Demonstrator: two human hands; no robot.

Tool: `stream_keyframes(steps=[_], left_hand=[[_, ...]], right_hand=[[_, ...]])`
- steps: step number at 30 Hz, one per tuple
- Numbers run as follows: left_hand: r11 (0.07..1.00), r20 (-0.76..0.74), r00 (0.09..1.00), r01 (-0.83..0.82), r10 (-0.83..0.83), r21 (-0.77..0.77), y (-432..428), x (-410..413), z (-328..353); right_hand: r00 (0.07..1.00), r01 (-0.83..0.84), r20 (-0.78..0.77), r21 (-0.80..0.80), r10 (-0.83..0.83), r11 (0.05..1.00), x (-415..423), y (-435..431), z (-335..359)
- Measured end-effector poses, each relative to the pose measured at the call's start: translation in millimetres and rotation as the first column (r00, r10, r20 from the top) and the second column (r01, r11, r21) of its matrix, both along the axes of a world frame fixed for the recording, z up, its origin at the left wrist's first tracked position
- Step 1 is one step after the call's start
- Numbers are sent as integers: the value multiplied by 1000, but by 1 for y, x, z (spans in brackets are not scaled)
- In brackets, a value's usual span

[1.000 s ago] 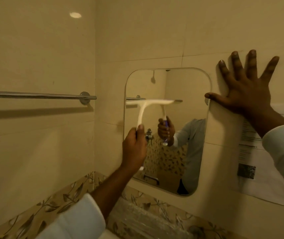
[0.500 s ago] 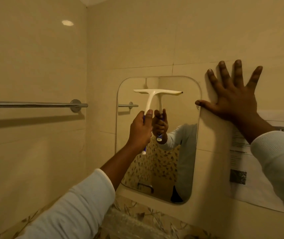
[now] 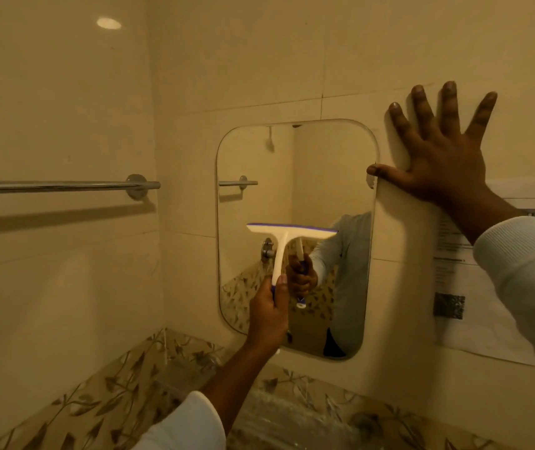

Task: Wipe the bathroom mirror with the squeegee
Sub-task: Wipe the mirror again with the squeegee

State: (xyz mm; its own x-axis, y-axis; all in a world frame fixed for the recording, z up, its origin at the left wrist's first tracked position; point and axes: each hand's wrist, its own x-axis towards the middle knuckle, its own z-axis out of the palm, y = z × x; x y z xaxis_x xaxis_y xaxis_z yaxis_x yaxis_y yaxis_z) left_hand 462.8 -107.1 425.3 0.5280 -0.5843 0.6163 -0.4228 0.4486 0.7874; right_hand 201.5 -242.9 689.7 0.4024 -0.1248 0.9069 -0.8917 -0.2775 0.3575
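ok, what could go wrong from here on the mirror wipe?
1. The squeegee is narrower than the mirror; strips along both sides may get missed.
2. The right grip lies flat on the wall with its thumb at the mirror's right edge; it may smudge the glass or block a pass there.
3. The left grip holds the handle low down, so the squeegee could tilt and streak.

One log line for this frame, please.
left hand grips white-and-blue plastic squeegee | squeegee mid-height on rounded wall mirror | right hand flat on beige tiled wall
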Motion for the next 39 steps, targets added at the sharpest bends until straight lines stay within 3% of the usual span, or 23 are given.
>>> stream_keyframes(steps=[19, 34, 39], left_hand=[[940, -40, 999, 11, 3, 341, 38, -9, -167], [885, -40, 997, -42, 68, 463, 57, -16, -205], [929, -73, 992, -68, 102, 365, 61, -24, -163]], right_hand=[[1000, -3, 5, 7, 3, 1000, 1, -2, 0], [1000, -6, -6, 30, 6, 1000, 1, 2, 0], [1000, 9, -11, 12, -9, 1000, 0, -3, 0]])
